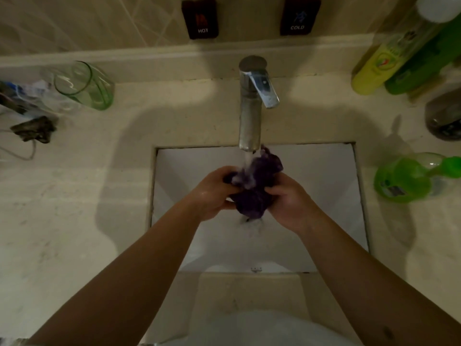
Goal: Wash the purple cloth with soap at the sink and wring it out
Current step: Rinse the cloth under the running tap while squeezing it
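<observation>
Purple cloth (253, 193), soaked dark and crumpled into a wad, sits over the white sink (324, 196) beneath the faucet (250, 106) at twelve o'clock. I see my left hand (214, 193) and right hand (290, 199) both clenched around it, water streaming onto its top.
</observation>
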